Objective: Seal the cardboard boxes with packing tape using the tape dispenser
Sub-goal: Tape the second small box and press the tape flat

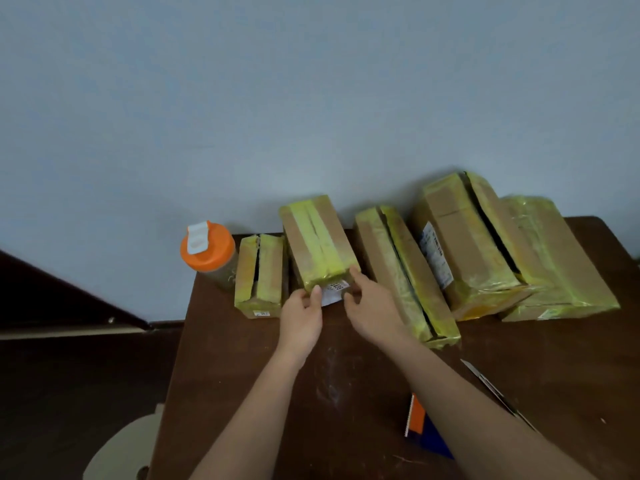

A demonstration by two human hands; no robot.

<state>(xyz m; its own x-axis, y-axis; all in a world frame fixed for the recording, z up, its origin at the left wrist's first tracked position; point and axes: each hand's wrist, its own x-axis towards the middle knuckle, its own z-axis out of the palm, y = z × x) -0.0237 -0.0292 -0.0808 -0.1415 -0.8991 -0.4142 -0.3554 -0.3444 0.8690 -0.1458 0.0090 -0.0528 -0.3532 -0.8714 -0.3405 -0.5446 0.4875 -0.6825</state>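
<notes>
**Operator:** Pale grey wall behind, dark brown wooden table below, that's my workspace. Going left to right along the back edge: an orange-lidded shaker bottle, a small cardboard box with yellow tape and an open seam, then the tilted cardboard box with yellow tape down its top that I'm handling.

**Spotter:** What are your hands doing on it?

**Operator:** My left hand is at the near end, thumb and fingers curled and pinching the bottom corner by the white shipping label. My right hand grips the other corner of that end, fingers bent round it. Neither hand has tape in it.

**Spotter:** And further right?

**Operator:** A long cardboard box with a dark gap along its seam, a bigger labelled cardboard box also split open on top, and a yellow-wrapped cardboard box against it.

**Spotter:** Where's the dispenser?

**Operator:** I think it's the orange and blue object near the front, half hidden under my right forearm; I can't be certain.

**Spotter:** Advice for this step?

**Operator:** I'd draw the box towards me with both hands, set it flat, press the flaps level, then free my right hand for the dispenser.
</notes>
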